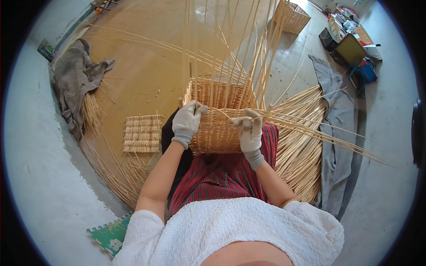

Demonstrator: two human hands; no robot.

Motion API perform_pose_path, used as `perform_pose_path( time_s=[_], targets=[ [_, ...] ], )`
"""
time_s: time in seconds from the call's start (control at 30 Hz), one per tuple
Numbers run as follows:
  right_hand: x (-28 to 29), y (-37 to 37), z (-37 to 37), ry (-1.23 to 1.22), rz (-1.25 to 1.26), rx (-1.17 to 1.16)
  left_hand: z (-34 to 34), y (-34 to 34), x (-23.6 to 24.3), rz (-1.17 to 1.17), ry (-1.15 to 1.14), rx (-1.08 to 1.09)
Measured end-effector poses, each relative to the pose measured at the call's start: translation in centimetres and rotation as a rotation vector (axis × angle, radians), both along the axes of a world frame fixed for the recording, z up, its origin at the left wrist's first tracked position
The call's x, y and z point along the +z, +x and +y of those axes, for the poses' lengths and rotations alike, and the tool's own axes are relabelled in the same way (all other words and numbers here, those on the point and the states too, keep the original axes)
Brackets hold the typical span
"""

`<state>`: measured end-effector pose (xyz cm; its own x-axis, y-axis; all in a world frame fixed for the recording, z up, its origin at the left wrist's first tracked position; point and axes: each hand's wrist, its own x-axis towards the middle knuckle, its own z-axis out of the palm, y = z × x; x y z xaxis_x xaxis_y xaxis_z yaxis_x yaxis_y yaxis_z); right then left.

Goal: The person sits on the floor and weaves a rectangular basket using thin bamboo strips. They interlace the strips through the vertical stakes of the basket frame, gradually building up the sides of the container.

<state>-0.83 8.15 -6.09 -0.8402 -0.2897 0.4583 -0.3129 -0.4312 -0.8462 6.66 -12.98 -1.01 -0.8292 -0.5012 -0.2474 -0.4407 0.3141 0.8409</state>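
A square, partly woven wicker basket [216, 138] rests on my lap, with long upright stakes rising from its far rim. My left hand [186, 120], in a pale work glove, is closed on the near left corner of the rim. At the right part of the same rim, my gloved right hand [250, 133] has its fingers bent around a thin wicker strand [223, 112]. That strand bows from one hand to the other along the top edge. Several loose wicker rods [326, 133] stick out to the right past my right hand. Both palms hide part of the near wall.
A thick bundle of rods [301, 146] lies at the right beside a grey cloth [337, 150]. On the left are a flat woven panel [142, 134], another cloth-wrapped bundle [80, 73] and scattered rods. A finished-looking basket [293, 18] stands far back, near a cluttered chair [353, 48].
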Motion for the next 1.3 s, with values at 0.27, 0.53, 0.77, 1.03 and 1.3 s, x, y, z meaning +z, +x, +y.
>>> perform_pose_path(
  time_s=[0.27, 0.53, 0.77, 1.03, 1.3],
  targets=[
    [0.9, -3.7, 2.3, 0.134, -0.266, -0.135, 5.1, -5.0, -0.2, 0.16, 0.084, -0.291],
    [8.9, -9.7, -0.4, -0.049, 0.173, 0.097, 6.7, -5.8, 0.1, 0.068, 0.333, -0.118],
    [7.3, -4.3, 12.5, 0.331, -0.582, -0.325, 9.8, -3.8, 0.2, 0.542, -0.458, -0.194],
    [11.4, -12.3, 8.9, 0.933, 0.584, -1.1, 15.4, -7.6, -0.3, -0.005, -0.791, -0.512],
    [-1.1, 1.4, 8.3, 0.46, -0.068, -0.372, 8.7, -9.4, -0.2, 0.157, -0.524, -0.499]
  ],
)
